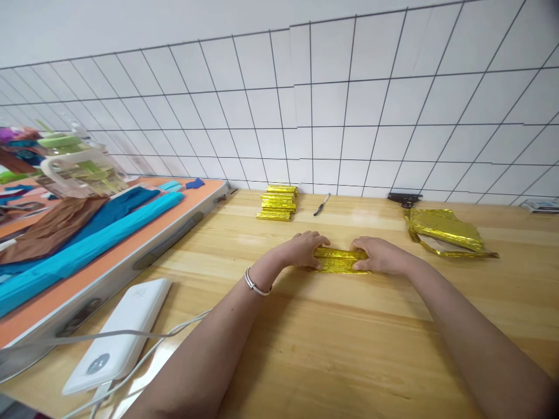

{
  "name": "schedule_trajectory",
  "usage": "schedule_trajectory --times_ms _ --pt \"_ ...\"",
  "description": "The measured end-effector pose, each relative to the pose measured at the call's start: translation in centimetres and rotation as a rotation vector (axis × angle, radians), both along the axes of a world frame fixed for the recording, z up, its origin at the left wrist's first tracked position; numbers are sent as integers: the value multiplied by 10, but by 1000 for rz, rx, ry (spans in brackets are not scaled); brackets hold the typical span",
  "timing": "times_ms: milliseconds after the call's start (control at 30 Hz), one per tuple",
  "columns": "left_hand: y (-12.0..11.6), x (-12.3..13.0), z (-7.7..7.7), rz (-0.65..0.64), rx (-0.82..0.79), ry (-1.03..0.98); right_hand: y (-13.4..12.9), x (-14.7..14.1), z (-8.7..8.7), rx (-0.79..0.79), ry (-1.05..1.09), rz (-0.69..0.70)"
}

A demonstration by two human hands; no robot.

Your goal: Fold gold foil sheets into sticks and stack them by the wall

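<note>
A strip of shiny gold foil paper (341, 262), partly folded or rolled along its far edge, lies on the wooden table. My left hand (303, 250) grips its left end between thumb and fingers. At the right end, my right hand (378, 255) pinches the foil the same way. Beyond my left hand, several rolled gold foil pieces (278, 203) lie side by side in a stack. To the right sits a pile of flat gold foil sheets (448, 230), with a pale underside showing at one corner.
A pen (322, 205) and a black clip-like object (405, 199) lie near the tiled wall (332, 105). At the left are a white power bank (120, 334) with cables, an orange-topped board (203, 189) bearing coloured paper (105, 233), and a green-lidded jug (81, 166).
</note>
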State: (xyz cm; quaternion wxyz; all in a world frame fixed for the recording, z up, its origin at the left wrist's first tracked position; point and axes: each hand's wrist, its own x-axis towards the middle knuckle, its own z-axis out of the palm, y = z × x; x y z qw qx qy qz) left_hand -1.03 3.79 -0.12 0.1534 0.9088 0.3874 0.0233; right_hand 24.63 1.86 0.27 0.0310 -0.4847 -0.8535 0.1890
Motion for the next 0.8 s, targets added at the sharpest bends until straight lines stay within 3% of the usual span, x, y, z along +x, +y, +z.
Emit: schedule_trajectory --times_ms 333,800 --pt "-3 6 6 -42 70 7 -1 -2 1 -48 -5 -27" --pt "-3 5 7 -41 -62 28 -4 -3 3 -73 -7 -31"
